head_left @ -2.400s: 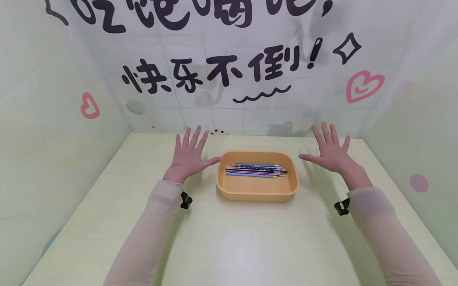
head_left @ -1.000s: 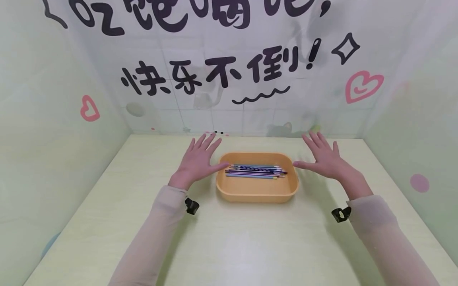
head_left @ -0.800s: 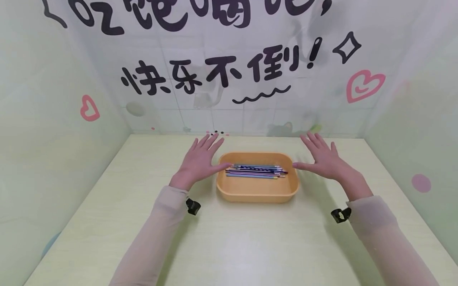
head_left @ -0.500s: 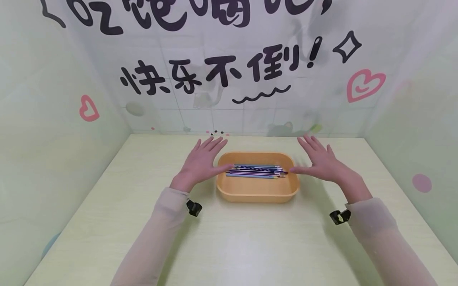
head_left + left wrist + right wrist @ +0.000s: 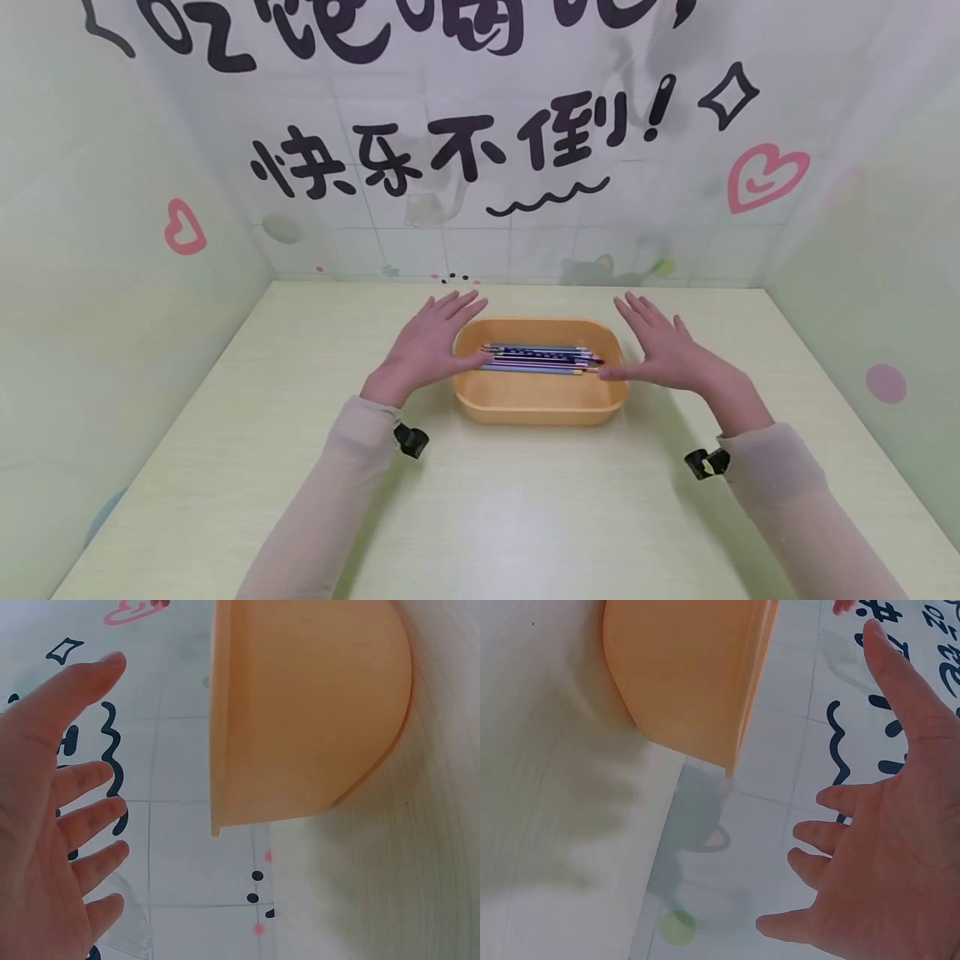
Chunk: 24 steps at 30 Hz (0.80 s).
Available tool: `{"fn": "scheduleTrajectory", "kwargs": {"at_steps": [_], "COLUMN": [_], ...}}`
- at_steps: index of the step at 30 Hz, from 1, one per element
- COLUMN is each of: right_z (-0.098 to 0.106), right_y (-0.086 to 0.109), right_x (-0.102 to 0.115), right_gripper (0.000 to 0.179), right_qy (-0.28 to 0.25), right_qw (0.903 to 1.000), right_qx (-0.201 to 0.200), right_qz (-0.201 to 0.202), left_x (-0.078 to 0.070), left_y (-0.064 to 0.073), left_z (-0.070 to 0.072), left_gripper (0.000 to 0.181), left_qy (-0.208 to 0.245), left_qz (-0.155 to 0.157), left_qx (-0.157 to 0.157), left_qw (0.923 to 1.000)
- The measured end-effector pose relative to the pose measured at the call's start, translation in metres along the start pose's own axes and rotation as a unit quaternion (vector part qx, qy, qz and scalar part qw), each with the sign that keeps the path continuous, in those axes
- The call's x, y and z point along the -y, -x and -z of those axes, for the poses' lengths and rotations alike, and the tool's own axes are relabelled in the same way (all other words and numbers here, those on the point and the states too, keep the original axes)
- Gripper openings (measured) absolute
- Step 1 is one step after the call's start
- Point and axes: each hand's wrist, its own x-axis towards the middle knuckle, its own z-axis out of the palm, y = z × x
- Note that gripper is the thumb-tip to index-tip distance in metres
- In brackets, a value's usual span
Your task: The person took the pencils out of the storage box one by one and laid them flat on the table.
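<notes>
An orange plastic tray (image 5: 540, 398) with rounded corners sits on the table, and a bundle of several pencils (image 5: 536, 360) in blue and purple lies inside it. My left hand (image 5: 425, 343) hovers over the tray's left end with fingers spread; its thumb overlaps the pencils' left ends in the head view. On the other side my right hand (image 5: 667, 348) is spread over the right end, thumb above the rim. Both wrist views show the tray's outer wall (image 5: 315, 705) below and apart from the hands. Neither hand holds anything.
The pale wooden table (image 5: 510, 508) runs up to a white back wall sheet (image 5: 510, 242) with dark lettering. Pale side walls (image 5: 862, 275) stand left and right. A small black camera (image 5: 411, 440) is strapped at each wrist.
Both hands have moved inward and a little nearer, from beside the tray to over its two ends. The tray and pencils have stayed in place.
</notes>
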Motion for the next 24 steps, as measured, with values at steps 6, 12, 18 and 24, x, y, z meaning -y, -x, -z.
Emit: {"fn": "scheduleTrajectory", "kwargs": {"at_steps": [6, 12, 18, 24], "right_z": [-0.008, -0.016, -0.021, -0.025], "right_y": [0.002, 0.002, 0.001, -0.001], "right_x": [0.002, 0.004, 0.007, 0.009], "right_gripper": [0.116, 0.119, 0.121, 0.123], "right_qy": [-0.013, -0.011, -0.009, -0.009], "right_qw": [0.9998, 0.9997, 0.9996, 0.9994], "right_qx": [0.013, 0.016, 0.016, 0.019], "right_qz": [0.002, 0.011, 0.020, 0.026], "left_x": [-0.002, -0.005, -0.009, -0.012], "left_y": [0.001, 0.001, 0.000, 0.000], "left_z": [-0.002, -0.004, -0.005, -0.007], "left_gripper": [0.084, 0.087, 0.085, 0.084], "left_qy": [0.005, 0.008, 0.016, 0.019], "left_qz": [-0.011, -0.021, -0.032, -0.040], "left_qx": [0.002, 0.000, -0.006, -0.008], "left_qw": [0.9999, 0.9998, 0.9993, 0.9990]}}
